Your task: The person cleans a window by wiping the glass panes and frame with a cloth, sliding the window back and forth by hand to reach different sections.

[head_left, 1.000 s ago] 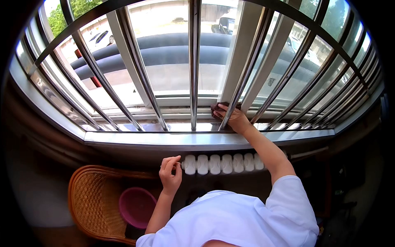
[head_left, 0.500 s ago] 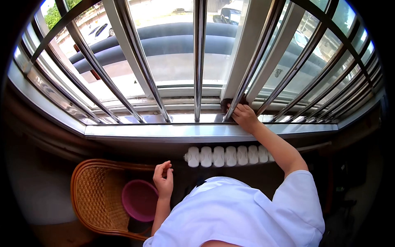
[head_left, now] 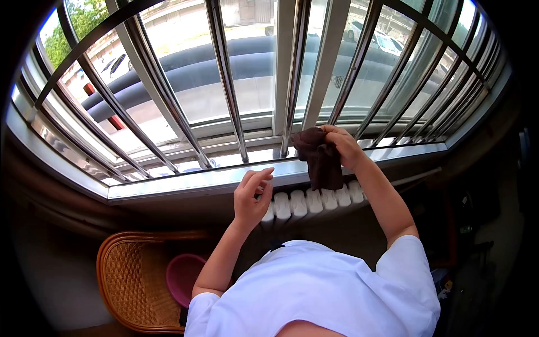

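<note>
A dark brown cloth (head_left: 321,160) hangs from my right hand (head_left: 343,147), whose fingers are closed on its upper edge. The cloth is on the room side of the metal window bars (head_left: 292,84), above the radiator. My left hand (head_left: 251,197) is raised near the silvery sill rail (head_left: 213,178), to the left of the cloth and apart from it. Its fingers are loosely bent and spread, with nothing seen in them. Behind the bars stand the window's light frames (head_left: 325,67) and glass.
Below the sill is a white ribbed radiator (head_left: 299,203). At lower left, a wicker chair (head_left: 124,281) holds a purple-red basin (head_left: 182,275), partly hidden by my left arm. Large grey pipes (head_left: 185,64) run outside the window, with parked cars beyond.
My right hand has come back from between the bars by the window track, drawing the brown cloth into full view. My left hand has risen from beside the chair toward the sill.
</note>
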`<state>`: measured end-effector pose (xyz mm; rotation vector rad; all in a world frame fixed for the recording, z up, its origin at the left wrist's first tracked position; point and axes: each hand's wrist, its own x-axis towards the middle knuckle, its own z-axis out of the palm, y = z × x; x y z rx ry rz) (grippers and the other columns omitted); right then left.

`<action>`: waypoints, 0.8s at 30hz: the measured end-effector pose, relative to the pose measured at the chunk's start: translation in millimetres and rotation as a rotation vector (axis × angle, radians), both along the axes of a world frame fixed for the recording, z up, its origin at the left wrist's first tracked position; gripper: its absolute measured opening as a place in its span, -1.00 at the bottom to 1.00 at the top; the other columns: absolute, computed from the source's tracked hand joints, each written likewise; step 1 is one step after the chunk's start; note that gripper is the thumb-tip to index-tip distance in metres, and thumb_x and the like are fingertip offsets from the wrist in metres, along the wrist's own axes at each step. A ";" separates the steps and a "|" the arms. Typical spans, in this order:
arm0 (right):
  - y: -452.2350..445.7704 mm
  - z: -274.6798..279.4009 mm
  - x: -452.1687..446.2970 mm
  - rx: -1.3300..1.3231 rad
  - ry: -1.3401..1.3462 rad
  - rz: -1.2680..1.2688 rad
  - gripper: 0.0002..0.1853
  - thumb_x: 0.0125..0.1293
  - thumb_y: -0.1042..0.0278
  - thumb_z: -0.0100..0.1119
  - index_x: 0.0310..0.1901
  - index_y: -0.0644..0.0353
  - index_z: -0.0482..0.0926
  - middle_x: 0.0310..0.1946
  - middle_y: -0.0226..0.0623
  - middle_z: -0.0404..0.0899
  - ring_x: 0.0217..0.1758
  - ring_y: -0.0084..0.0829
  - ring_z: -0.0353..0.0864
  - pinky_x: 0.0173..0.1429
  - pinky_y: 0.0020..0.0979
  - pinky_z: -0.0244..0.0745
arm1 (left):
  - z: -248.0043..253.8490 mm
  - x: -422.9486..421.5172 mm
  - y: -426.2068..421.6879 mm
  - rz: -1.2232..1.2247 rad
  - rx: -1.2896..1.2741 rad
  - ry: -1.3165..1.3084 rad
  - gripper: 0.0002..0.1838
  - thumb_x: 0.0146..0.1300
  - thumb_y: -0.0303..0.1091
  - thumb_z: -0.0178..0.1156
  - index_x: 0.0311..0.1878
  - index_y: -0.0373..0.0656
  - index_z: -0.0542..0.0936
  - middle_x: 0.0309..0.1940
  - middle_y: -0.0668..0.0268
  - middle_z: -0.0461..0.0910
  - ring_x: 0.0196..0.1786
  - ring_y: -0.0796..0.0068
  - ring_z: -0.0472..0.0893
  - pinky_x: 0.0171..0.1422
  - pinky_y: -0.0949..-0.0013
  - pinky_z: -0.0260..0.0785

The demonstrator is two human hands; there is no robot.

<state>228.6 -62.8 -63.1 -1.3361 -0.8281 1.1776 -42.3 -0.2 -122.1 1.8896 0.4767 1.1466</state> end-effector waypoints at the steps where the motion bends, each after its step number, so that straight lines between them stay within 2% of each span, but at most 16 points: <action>1: -1.2 4.0 -8.3 0.073 0.222 -0.035 -0.75 0.29 0.56 -0.13 -0.07 0.27 0.52 -0.25 -0.34 0.59 -0.22 -0.53 0.63 -0.06 -0.51 0.56 | 9.0 11.1 0.3 -0.041 -0.005 0.004 -0.58 0.23 -0.52 0.25 0.18 -0.11 0.55 -0.14 0.30 0.58 -0.18 0.51 0.64 -0.23 0.50 0.49; 5: 4.2 14.5 -45.9 0.326 0.164 0.040 -0.72 0.43 0.40 -0.13 0.10 0.25 0.42 -0.05 -0.29 0.54 0.01 -0.51 0.58 0.09 -0.50 0.51 | 42.2 57.4 2.3 -0.151 0.024 -0.104 -0.18 0.25 -0.19 0.34 0.51 -0.05 0.16 0.18 0.15 0.30 0.17 0.31 0.48 -0.04 0.43 0.54; 6: 4.1 25.7 -58.3 0.331 0.090 0.119 -0.67 0.46 0.33 -0.12 0.18 0.25 0.37 0.03 -0.28 0.51 0.09 -0.49 0.55 0.15 -0.48 0.48 | 49.8 66.1 -3.1 -0.084 -0.002 -0.128 -0.12 0.24 -0.20 0.34 0.53 -0.04 0.09 0.21 0.13 0.20 0.22 0.25 0.44 0.16 0.33 0.50; 7: 2.4 39.0 -68.4 0.333 0.015 0.192 -0.60 0.48 0.27 -0.10 0.26 0.25 0.32 0.11 -0.27 0.47 0.16 -0.47 0.51 0.20 -0.45 0.44 | 55.7 74.3 -1.3 0.080 0.103 -0.184 -0.26 0.31 -0.40 0.21 0.51 -0.10 0.13 0.20 0.18 0.28 0.25 0.25 0.44 0.36 0.27 0.37; 8: 5.1 48.1 -71.5 0.406 -0.115 0.231 -0.51 0.50 0.16 -0.08 0.32 0.28 0.32 0.30 -0.14 0.32 0.28 -0.36 0.44 0.28 -0.37 0.37 | 56.2 82.5 10.6 0.036 -0.003 -0.394 -0.32 0.30 -0.53 0.13 0.48 -0.14 0.17 0.19 0.20 0.32 0.26 0.27 0.44 0.39 0.27 0.32; 9: 13.5 54.7 -61.4 0.626 -0.512 0.274 -0.50 0.45 0.14 0.03 0.31 0.24 0.40 0.42 -0.04 0.15 0.35 -0.21 0.40 0.36 -0.22 0.33 | 55.4 91.0 23.0 -0.017 -0.115 -0.604 -0.36 0.29 -0.66 0.04 0.45 -0.19 0.22 0.18 0.22 0.36 0.27 0.30 0.44 0.43 0.27 0.28; 10: 9.0 73.1 -61.4 0.671 -0.757 0.172 -0.54 0.40 0.17 0.10 0.26 0.19 0.47 0.43 -0.01 0.11 0.37 -0.16 0.38 0.36 -0.17 0.34 | 69.7 91.5 31.4 0.064 -0.040 -0.630 -0.38 0.21 -0.80 -0.06 0.37 -0.25 0.32 0.18 0.25 0.41 0.29 0.35 0.44 0.41 0.30 0.29; 11: -0.6 93.5 -64.5 0.705 -0.993 0.056 -0.57 0.35 0.21 0.17 0.22 0.14 0.53 0.45 0.02 0.07 0.39 -0.12 0.36 0.35 -0.13 0.35 | 86.3 94.8 42.7 0.211 0.074 -0.666 -0.32 0.06 -0.83 -0.12 0.30 -0.18 0.42 0.15 0.19 0.40 0.25 0.25 0.45 0.40 0.25 0.29; 12: -5.4 107.9 -60.7 0.763 -1.130 -0.106 -0.56 0.23 0.32 0.28 0.17 0.04 0.57 0.43 -0.03 0.11 0.39 -0.08 0.36 0.34 -0.07 0.38 | 102.8 100.1 56.2 0.346 0.178 -0.696 -0.33 0.07 -0.82 -0.10 0.30 -0.17 0.42 0.14 0.19 0.40 0.23 0.26 0.45 0.40 0.25 0.30; 15: -8.7 140.2 -24.6 1.007 -1.378 -0.474 -0.77 0.18 0.47 0.24 -0.11 0.05 0.68 0.21 -0.17 0.43 0.24 -0.16 0.49 0.18 -0.17 0.49 | 143.7 120.1 87.7 0.678 0.384 -0.602 -0.39 0.11 -0.77 -0.04 0.27 -0.16 0.45 0.13 0.19 0.37 0.18 0.24 0.43 0.38 0.27 0.31; 16: -10.5 149.0 -12.6 1.052 -1.385 -0.567 -0.79 0.17 0.50 0.23 -0.15 0.05 0.69 0.13 -0.19 0.48 0.19 -0.19 0.51 0.13 -0.20 0.49 | 142.5 124.1 94.4 0.857 0.526 -0.411 -0.47 0.15 -0.73 0.03 0.21 -0.14 0.51 0.10 0.20 0.36 0.19 0.23 0.44 0.35 0.29 0.37; 17: -12.3 158.5 -1.6 1.102 -1.389 -0.656 -0.80 0.16 0.53 0.22 -0.19 0.05 0.69 0.05 -0.21 0.53 0.14 -0.21 0.53 0.08 -0.23 0.50 | 145.0 122.0 88.1 0.867 0.543 -0.429 -0.47 0.15 -0.73 0.03 0.21 -0.14 0.51 0.10 0.20 0.36 0.19 0.23 0.44 0.35 0.29 0.37; 19: -12.5 171.9 18.0 1.143 -1.357 -0.773 -0.78 0.17 0.56 0.17 -0.17 0.10 0.68 -0.08 -0.22 0.53 0.04 -0.24 0.54 0.04 -0.25 0.49 | 156.3 112.8 73.8 0.573 0.447 -0.705 -0.51 0.15 -0.73 0.08 0.15 -0.11 0.56 0.07 0.22 0.37 0.18 0.27 0.44 0.31 0.32 0.45; 20: -7.5 171.0 32.4 1.134 -1.366 -0.767 -0.76 0.19 0.52 0.17 -0.11 0.10 0.65 -0.06 -0.21 0.50 0.05 -0.23 0.53 0.05 -0.25 0.49 | 173.0 106.3 69.2 0.671 0.549 -0.739 -0.50 0.13 -0.77 0.07 0.12 -0.10 0.58 0.06 0.23 0.37 0.16 0.30 0.46 0.31 0.35 0.48; 23: 14.3 155.3 44.7 1.020 -1.411 -0.805 -0.61 0.26 0.35 0.19 0.13 0.10 0.53 0.02 -0.14 0.42 0.10 -0.17 0.49 0.11 -0.21 0.48 | 256.7 95.3 85.0 0.745 0.754 -0.962 -0.50 0.06 -0.67 0.20 0.12 -0.13 0.48 0.00 0.19 0.41 0.10 0.21 0.50 0.10 0.15 0.50; 24: 27.7 141.7 53.9 0.986 -1.412 -0.772 -0.46 0.29 0.17 0.19 0.28 0.11 0.38 0.08 -0.07 0.36 0.15 -0.12 0.46 0.14 -0.15 0.47 | 294.4 93.2 92.4 0.814 0.879 -0.865 -0.49 0.04 -0.62 0.24 0.11 -0.12 0.44 -0.02 0.16 0.44 0.07 0.15 0.53 0.06 0.09 0.48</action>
